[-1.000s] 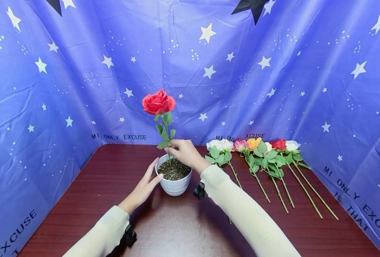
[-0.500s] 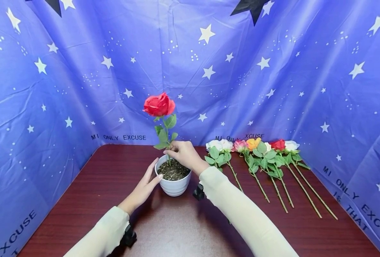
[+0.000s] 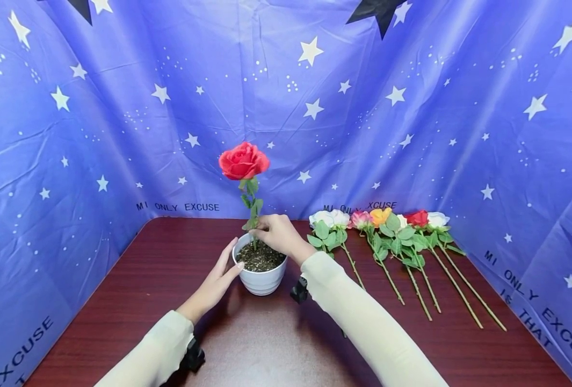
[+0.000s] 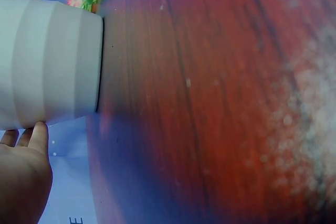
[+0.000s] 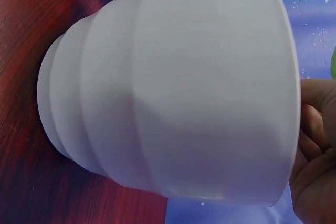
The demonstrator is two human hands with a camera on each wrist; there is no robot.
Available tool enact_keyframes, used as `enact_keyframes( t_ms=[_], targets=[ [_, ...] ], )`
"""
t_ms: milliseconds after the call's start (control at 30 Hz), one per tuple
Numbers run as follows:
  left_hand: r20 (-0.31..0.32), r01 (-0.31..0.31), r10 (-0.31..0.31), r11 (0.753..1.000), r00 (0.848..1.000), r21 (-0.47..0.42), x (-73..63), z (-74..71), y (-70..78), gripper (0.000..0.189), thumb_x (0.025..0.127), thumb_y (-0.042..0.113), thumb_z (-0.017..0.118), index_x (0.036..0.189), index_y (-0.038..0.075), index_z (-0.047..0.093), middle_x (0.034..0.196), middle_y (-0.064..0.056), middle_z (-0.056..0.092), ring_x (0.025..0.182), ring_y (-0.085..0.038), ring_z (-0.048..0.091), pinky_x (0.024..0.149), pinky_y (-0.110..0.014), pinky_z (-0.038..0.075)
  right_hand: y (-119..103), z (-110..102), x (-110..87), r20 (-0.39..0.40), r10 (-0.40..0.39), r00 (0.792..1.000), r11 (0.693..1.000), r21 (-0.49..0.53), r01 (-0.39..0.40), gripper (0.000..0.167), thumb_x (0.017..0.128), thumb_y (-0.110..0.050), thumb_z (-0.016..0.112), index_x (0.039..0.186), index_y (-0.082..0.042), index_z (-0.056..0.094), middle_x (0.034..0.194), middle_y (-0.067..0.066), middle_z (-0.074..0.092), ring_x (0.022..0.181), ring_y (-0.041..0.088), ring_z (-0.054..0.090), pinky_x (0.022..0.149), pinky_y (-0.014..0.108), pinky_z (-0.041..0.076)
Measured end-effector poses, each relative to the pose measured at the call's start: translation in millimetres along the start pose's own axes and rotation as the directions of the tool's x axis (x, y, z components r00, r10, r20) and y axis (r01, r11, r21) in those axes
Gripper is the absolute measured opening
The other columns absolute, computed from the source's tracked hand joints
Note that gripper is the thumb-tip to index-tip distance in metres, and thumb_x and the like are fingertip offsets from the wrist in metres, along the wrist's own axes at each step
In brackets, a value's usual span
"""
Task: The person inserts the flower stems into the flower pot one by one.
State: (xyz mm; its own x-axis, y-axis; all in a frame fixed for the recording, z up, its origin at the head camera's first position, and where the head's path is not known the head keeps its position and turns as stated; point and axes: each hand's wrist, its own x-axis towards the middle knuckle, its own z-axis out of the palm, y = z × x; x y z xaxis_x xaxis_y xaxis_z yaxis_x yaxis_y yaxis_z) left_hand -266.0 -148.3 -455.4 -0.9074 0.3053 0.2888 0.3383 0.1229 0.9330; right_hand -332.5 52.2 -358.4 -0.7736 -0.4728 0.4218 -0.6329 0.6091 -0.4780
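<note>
A red rose (image 3: 244, 161) with green leaves stands upright in a white ribbed pot (image 3: 262, 282) filled with dark soil (image 3: 264, 257). My right hand (image 3: 281, 234) pinches the rose's stem low down, just above the soil. In the right wrist view the pot (image 5: 210, 87) hides part of the right hand (image 5: 315, 156), and its pinch point is out of sight. My left hand (image 3: 216, 285) rests against the pot's left side with fingers extended, the thumb near the rim. The left wrist view shows its fingertips touching the pot's wall (image 4: 52, 61).
Several cut roses lie in a row on the right of the dark red wooden table (image 3: 169, 258), among them a white rose (image 3: 321, 217), an orange rose (image 3: 381, 216) and another red rose (image 3: 418, 217). A blue starry cloth (image 3: 247, 97) hangs around the table's back and sides.
The rose has turned about its stem and sits slightly lower and further right, its bloom facing more forward. My right hand has dropped a little with it. The left hand and pot stay put.
</note>
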Motion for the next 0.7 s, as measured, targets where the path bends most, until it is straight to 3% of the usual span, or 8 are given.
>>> enact_keyframes(
  t_ms=[400, 700],
  targets=[
    [-0.004, -0.015, 0.015, 1.000, 1.000, 0.019, -0.1, -0.4, -0.4, 0.069, 0.106, 0.023, 0.053, 0.162, 0.018, 0.014, 0.166, -0.011, 0.014, 0.149, -0.027, 0.016, 0.117, -0.047, 0.018, 14, 4, 0.2, -0.004, 0.098, 0.995, 0.995, -0.016, -0.098, 0.021, 0.087, -0.034, 0.080, 0.078, -0.016, 0.073, 0.069, -0.010, 0.068, 0.069, 0.007, 0.063, 0.070, 0.026, 0.052],
    [0.000, -0.013, 0.013, 1.000, 1.000, 0.014, -0.2, -0.4, 0.7, 0.067, 0.106, 0.022, 0.052, 0.162, 0.019, 0.014, 0.166, -0.011, 0.014, 0.150, -0.025, 0.014, 0.118, -0.046, 0.016, 12, 9, 1.8, 0.005, 0.056, 0.998, 0.998, 0.027, -0.056, 0.011, 0.088, -0.025, 0.080, 0.087, -0.014, 0.078, 0.078, -0.007, 0.074, 0.073, 0.006, 0.067, 0.074, 0.024, 0.053]
  ],
)
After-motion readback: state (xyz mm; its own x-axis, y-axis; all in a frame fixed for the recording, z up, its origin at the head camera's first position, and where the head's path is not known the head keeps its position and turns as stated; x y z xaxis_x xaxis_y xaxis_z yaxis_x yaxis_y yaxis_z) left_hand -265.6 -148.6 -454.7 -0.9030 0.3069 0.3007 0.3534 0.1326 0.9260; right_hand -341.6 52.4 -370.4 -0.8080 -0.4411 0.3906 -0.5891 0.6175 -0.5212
